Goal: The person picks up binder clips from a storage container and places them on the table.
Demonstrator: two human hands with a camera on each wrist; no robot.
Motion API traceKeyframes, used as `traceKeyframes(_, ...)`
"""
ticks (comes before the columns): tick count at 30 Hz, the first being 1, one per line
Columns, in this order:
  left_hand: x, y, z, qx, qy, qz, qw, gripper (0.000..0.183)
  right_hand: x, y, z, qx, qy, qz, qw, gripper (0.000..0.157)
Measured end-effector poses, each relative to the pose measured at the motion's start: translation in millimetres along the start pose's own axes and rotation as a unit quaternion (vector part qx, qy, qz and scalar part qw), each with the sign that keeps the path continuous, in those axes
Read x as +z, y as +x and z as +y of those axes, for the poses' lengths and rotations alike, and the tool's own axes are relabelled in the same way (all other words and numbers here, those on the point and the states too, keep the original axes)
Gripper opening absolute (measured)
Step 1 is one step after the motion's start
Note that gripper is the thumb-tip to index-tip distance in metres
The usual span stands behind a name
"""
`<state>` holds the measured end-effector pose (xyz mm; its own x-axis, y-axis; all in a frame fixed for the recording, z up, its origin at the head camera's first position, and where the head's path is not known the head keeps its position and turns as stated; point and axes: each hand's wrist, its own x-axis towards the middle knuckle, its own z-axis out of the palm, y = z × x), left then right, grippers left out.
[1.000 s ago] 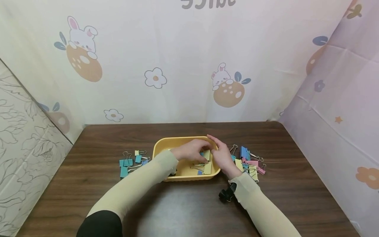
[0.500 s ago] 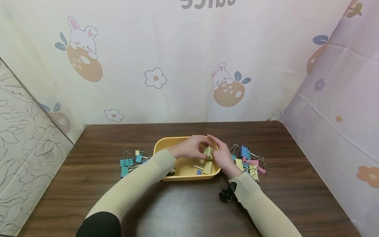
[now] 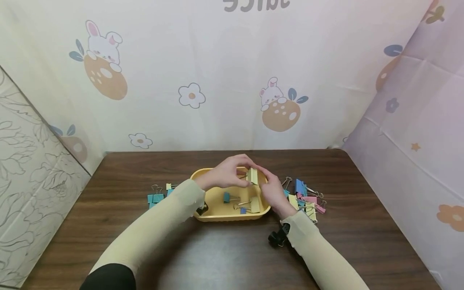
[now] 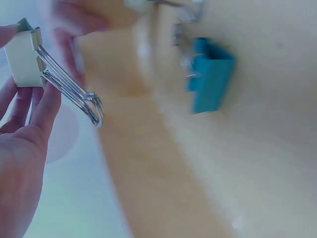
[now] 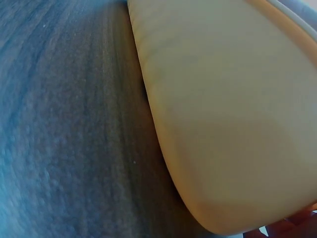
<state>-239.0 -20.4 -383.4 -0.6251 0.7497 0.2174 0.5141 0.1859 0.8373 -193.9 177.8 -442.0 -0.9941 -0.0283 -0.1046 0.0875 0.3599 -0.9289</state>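
Note:
My left hand pinches a yellow binder clip between thumb and fingers, above the far right of the yellow tray. In the left wrist view this clip looks pale, with its wire handles pointing away from the palm. My right hand grips the tray's right rim. Inside the tray lie a teal clip, another yellow clip and a small blue clip. The right wrist view shows mostly the tray's outer wall; the right hand's grip is largely hidden there.
Right of the tray lies a pile of blue, pink, yellow and teal clips. On the left are teal clips and a small yellow one, partly behind the left sleeve. A patterned curtain borders the wooden table's back.
My left hand has lifted the yellow clip and drawn it up, away from the other clips. The teal clip in the tray has come into view. The right hand stays at the rim.

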Motion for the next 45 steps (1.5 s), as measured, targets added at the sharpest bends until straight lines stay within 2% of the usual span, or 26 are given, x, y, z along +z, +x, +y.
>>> traceKeyframes(5, -17.8, -6.8, 18.5, 0.026, 0.011, 0.018, 0.9994, 0.045, -1.0, 1, 3, 0.003, -0.004, 0.005, 1.0, 0.065)
traceKeyframes(11, -36.5, -29.6, 37.3, 0.041, 0.05, 0.047, 0.9968, 0.046, -0.4, 1, 2, 0.008, 0.01, 0.001, 1.0, 0.068)
traceKeyframes(20, -54.0, -85.0, 37.3, 0.055, 0.055, 0.111, 0.9909, 0.041, 0.2, 1, -1, 0.021, 0.013, -0.002, 1.0, 0.068)
traceKeyframes(24, -55.8, -114.0, 34.5, 0.034, 0.069, 0.134, 0.988, 0.039, 0.9, 0, -1, 0.021, 0.012, -0.006, 1.0, 0.069)
traceKeyframes(28, -56.2, -142.3, 48.4, 0.025, 0.097, 0.162, 0.9817, 0.036, 1.9, 0, -3, 0.023, 0.012, -0.006, 1.0, 0.07)
traceKeyframes(31, -59.1, -163.8, 42.0, 0.021, 0.105, 0.179, 0.978, 0.038, 1.7, -1, -3, 0.024, 0.011, -0.005, 1.0, 0.07)
traceKeyframes(35, -64.7, -193.4, 10.3, -0.015, 0.128, 0.189, 0.9736, 0.041, 0.9, -1, -2, 0.02, 0.013, -0.003, 1.0, 0.07)
traceKeyframes(38, -67.1, -211.4, -1.9, -0.043, 0.154, 0.196, 0.9675, 0.04, 1.2, 0, -1, 0.019, 0.018, -0.005, 1.0, 0.07)
traceKeyframes(41, -68.6, -224.2, -10.7, -0.08, 0.162, 0.203, 0.9623, 0.039, 1.3, 1, -1, 0.023, 0.021, -0.008, 0.999, 0.07)
traceKeyframes(45, -69.0, -233.2, -20.7, -0.148, 0.169, 0.195, 0.9546, 0.036, 1.1, 1, 1, 0.029, 0.023, -0.008, 0.999, 0.069)
